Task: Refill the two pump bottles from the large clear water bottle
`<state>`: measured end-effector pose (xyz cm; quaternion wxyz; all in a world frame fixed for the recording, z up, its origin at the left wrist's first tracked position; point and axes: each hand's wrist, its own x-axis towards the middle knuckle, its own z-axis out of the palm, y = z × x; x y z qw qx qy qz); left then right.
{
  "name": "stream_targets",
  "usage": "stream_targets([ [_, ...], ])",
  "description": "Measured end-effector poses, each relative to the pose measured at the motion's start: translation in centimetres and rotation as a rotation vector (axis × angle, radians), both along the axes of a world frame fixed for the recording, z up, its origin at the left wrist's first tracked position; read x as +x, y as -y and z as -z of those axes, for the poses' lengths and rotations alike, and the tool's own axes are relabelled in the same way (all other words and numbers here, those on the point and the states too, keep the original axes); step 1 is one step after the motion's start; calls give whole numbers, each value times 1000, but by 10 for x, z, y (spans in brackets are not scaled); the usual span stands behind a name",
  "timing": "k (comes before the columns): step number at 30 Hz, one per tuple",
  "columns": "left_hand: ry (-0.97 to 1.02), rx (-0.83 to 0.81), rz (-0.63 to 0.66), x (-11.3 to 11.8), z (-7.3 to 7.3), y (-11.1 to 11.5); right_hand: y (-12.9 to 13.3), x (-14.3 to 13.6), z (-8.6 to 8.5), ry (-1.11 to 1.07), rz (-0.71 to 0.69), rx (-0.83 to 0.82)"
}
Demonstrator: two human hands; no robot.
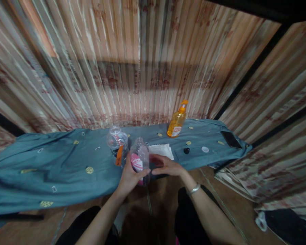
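Note:
A clear plastic bottle (144, 157) with a pink and white label stands upright in my left hand (131, 175), at the front edge of the cloth-covered table. Its mouth has no cap on it. My left fingers and thumb are wrapped round its lower half. Just right of the bottle is my right hand (165, 165), its fingers apart and curved towards the bottle, holding nothing. A second clear bottle (116, 141), wider and with an orange and dark label, stands to the left, also uncapped. Behind my right hand lies a folded white cloth or tissue (163, 149).
A pump bottle of orange liquid (177, 123) stands at the back. On the right lie a small black cap (186, 150), a white round disc (205, 149) and a dark phone (231, 140). A patterned curtain (153, 68) hangs behind the blue-grey tablecloth (66, 170).

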<state>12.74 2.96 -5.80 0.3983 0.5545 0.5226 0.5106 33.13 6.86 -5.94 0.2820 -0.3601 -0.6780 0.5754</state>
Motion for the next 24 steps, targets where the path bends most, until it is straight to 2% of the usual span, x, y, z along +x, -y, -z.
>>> stream_targets([
  [3, 72, -10, 10, 4, 1, -3, 14, -15, -9, -16, -57, 65],
  [9, 102, -5, -19, 7, 4, -6, 31, -38, -11, 26, 103, 240],
  [11, 94, -3, -17, 7, 4, -5, 35, -45, -10, 56, 159, 246],
  [14, 134, 0, 56, 7, 2, 0, 36, -52, -7, 60, 231, 187],
  [18, 165, -36, 92, 1, -1, 11, 22, -44, -2, -46, 317, 129],
  [21, 122, -77, 20, -15, 0, 16, 2, -27, 4, -136, 442, 116],
  [24, 50, -72, -107, -43, 6, 11, -17, -8, 12, -177, 573, 116],
])
